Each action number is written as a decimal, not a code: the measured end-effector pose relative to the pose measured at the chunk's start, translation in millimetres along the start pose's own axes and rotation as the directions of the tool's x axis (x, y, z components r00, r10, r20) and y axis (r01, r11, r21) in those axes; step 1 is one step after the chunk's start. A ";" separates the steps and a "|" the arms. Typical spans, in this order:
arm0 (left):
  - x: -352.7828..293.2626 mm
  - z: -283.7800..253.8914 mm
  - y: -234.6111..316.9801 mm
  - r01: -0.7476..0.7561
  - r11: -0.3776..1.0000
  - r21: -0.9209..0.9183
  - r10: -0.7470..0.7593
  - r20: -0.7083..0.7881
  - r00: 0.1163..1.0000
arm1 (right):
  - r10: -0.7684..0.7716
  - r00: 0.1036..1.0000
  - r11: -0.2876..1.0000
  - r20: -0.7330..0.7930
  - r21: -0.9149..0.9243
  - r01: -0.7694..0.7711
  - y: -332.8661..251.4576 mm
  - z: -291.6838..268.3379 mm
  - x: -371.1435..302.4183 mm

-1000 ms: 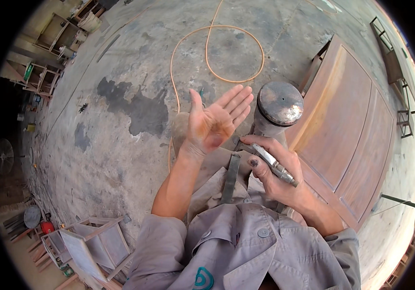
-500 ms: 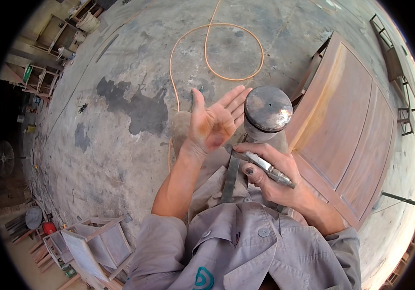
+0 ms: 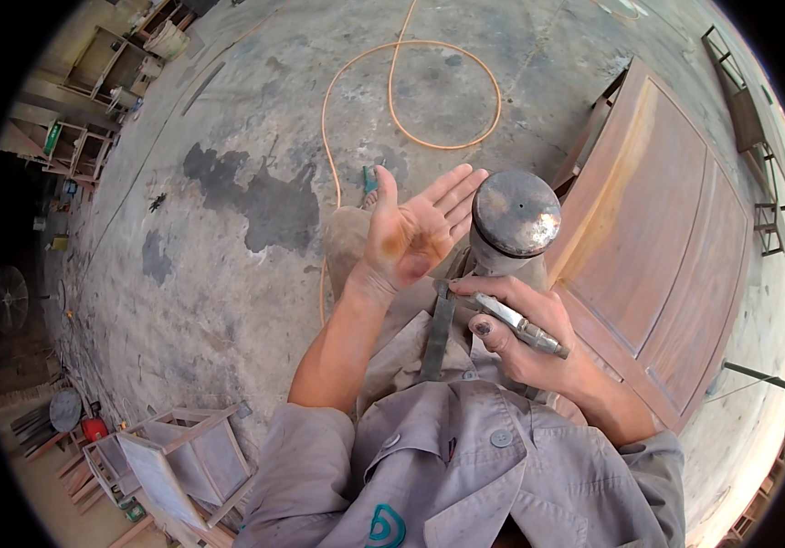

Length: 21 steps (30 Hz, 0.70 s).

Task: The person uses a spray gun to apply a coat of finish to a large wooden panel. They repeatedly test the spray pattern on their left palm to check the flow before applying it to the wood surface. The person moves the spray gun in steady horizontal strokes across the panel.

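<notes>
My right hand (image 3: 543,356) is closed around a metal spray gun (image 3: 522,326), with the thumb lying along one side. A round cup with a dark, scuffed metal lid (image 3: 517,215) stands on top of the gun, its lid facing up. Beside the cup, my left hand (image 3: 418,233) is open with its palm up. Its fingers are stretched toward the cup, and orange-brown and reddish stains mark the palm. Whether the fingertips touch the cup is hard to see. The gun's nozzle end is partly hidden below the cup.
A large reddish-brown wooden panel (image 3: 684,237) leans at right. An orange hose (image 3: 447,146) loops over the stained concrete floor (image 3: 246,310). Small wooden cabinet frames (image 3: 191,457) stand at lower left. Dark metal frames (image 3: 758,155) line the far right, and more wooden frames (image 3: 82,151) the upper left.
Both hands have shifted slightly to the right, and the spray gun with its cup has moved along with them. The left palm stays open beside the cup.
</notes>
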<state>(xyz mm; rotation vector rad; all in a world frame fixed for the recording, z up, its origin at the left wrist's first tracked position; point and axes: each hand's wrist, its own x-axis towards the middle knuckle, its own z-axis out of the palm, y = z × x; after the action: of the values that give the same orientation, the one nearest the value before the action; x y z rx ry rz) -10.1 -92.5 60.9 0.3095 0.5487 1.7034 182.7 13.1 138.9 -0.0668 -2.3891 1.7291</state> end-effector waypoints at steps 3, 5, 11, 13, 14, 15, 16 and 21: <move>-1.0 0.4 -0.6 -0.004 0.999 -0.033 0.003 -0.014 1.000 | 0.041 0.999 0.999 0.025 0.019 -0.041 1.2 -2.0 0.2; -0.8 -0.5 -1.8 -0.008 1.000 -0.007 0.008 -0.028 1.000 | 0.048 0.999 0.999 0.001 0.019 -0.048 2.4 -2.7 1.3; 5.6 -5.9 -9.8 -0.038 0.995 -0.091 0.039 0.012 0.999 | 0.064 0.995 0.998 -0.083 -0.022 -0.066 3.5 -8.2 1.9; 7.5 -15.6 -15.4 -0.002 0.944 -0.329 0.070 0.195 0.978 | 0.123 0.991 0.990 -0.045 0.071 -0.119 1.8 -7.6 0.9; 11.1 -20.1 -19.0 0.075 0.841 -0.535 0.139 0.349 0.927 | 0.151 0.988 0.982 -0.025 0.114 -0.147 0.7 -7.2 0.7; 10.1 -24.0 -21.0 0.079 0.853 -0.516 0.123 0.346 0.930 | 0.133 0.991 0.988 -0.025 0.088 -0.130 -0.1 -6.8 0.6; 8.9 -27.2 -22.4 0.083 0.863 -0.497 0.108 0.343 0.933 | 0.115 0.993 0.992 -0.023 0.062 -0.113 -0.9 -6.3 0.6; 3.6 2.0 -10.1 0.015 1.000 0.007 -0.015 0.006 1.000 | -0.028 0.999 1.000 -0.044 0.005 0.028 8.2 -2.1 -2.0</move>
<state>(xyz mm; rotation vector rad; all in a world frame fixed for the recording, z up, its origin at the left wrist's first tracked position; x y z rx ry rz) -1.4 -87.2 57.1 0.3149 0.5517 1.6854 184.5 17.4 131.5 -0.0696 -2.3423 1.7043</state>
